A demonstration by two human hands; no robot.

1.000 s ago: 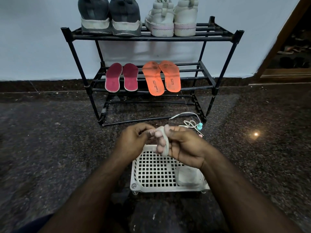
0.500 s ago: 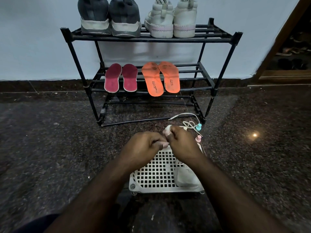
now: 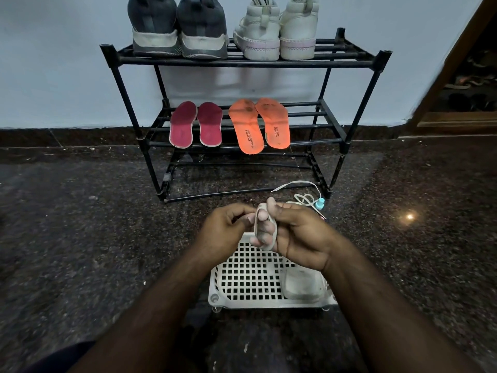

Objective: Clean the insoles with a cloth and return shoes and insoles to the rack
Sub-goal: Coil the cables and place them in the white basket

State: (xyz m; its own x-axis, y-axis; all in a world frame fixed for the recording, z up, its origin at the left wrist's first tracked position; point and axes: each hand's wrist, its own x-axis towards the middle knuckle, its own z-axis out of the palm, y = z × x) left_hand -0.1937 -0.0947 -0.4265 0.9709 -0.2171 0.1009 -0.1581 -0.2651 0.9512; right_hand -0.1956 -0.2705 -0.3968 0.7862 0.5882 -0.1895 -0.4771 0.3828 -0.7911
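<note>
While the two hands are held together just above the far edge of the white basket (image 3: 250, 281), a pale band (image 3: 265, 230) is seen looped around the fingers (image 3: 262, 232) of the right hand (image 3: 298, 238), its long axis running roughly upright, and its near strand appears to be pinched by the curled fingers of the left hand (image 3: 226, 230); whether the band is a strip of cloth or a lace cannot be told. Taken from left to right beyond the basket, the black rack (image 3: 242, 61) is set against the wall, and on its middle shelf the maroon insoles (image 3: 195, 125) are laid side by side to the left, with the orange insoles (image 3: 259, 125) just beside them to the right, toes pointed towards the wall. On the top shelf the dark grey shoes (image 3: 177, 25) are stood above the maroon pair and the white shoes (image 3: 277, 28) above the orange pair. Both pairs of insoles lie straight ahead of the hands, well apart from them, the maroon nearer the left hand and the orange nearer the right. Inside the basket, at its right end, a folded pale cloth (image 3: 302, 285) is rested. Beyond the basket's far right corner a white cord (image 3: 304, 196) with a teal cap (image 3: 320, 203) is left on the floor; nothing is judged to bar a reach to the rack, though both hands are occupied by the band.
</note>
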